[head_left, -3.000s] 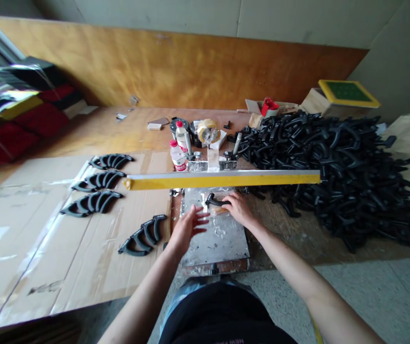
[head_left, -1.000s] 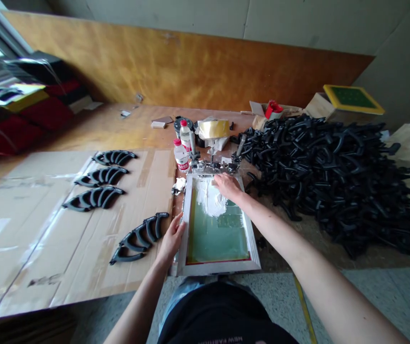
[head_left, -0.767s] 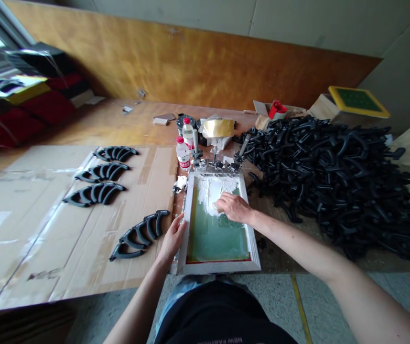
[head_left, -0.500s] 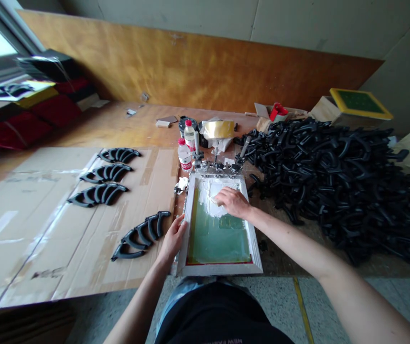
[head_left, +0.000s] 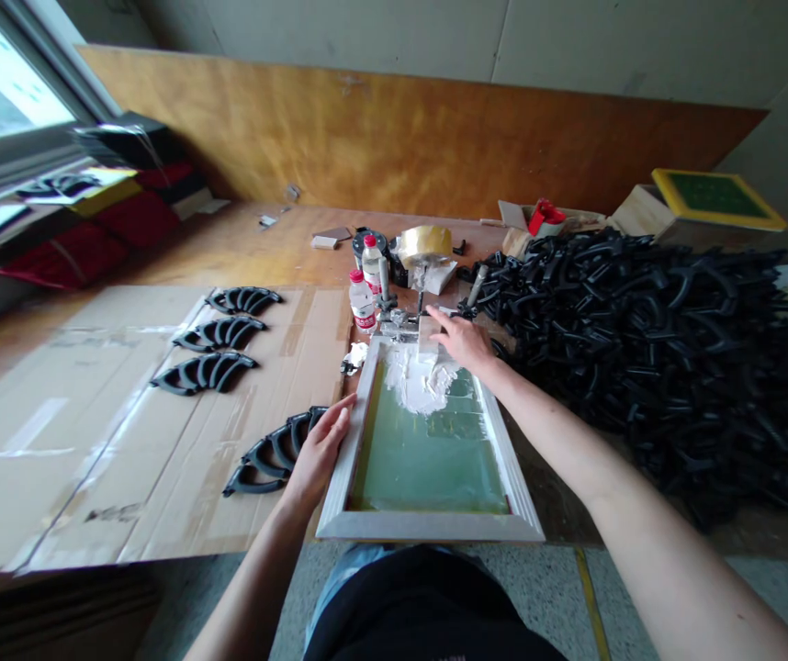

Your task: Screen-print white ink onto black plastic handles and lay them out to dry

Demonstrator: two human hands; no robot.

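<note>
The metal frame (head_left: 428,526) was located in front of the person, at the near side of the counter (head_left: 229,248), its green mesh (head_left: 428,468) facing up and white paste (head_left: 416,390) smeared across the far end. Its left rail was grasped by the fingers of the left hand (head_left: 321,454), clear of the mesh. At the far end, a pale block (head_left: 425,344) was propped near the metal clamp (head_left: 394,321). The right hand (head_left: 467,342) was placed beside it, the fingers spread and released rather than clenched; whether the block was lightly touched by them could not be told from above.

For good handling, the frame was best steered gently by its rail, so that the block would not be tipped into the paste.

On cardboard (head_left: 91,386) to the left, black handles (head_left: 208,372) were laid in fanned groups, one partly covered by the left hand. To the right, a large heap (head_left: 642,367) of handles was piled. Beyond the clamp, red-capped bottles (head_left: 363,309) and a yellow roll (head_left: 425,241) were set.
</note>
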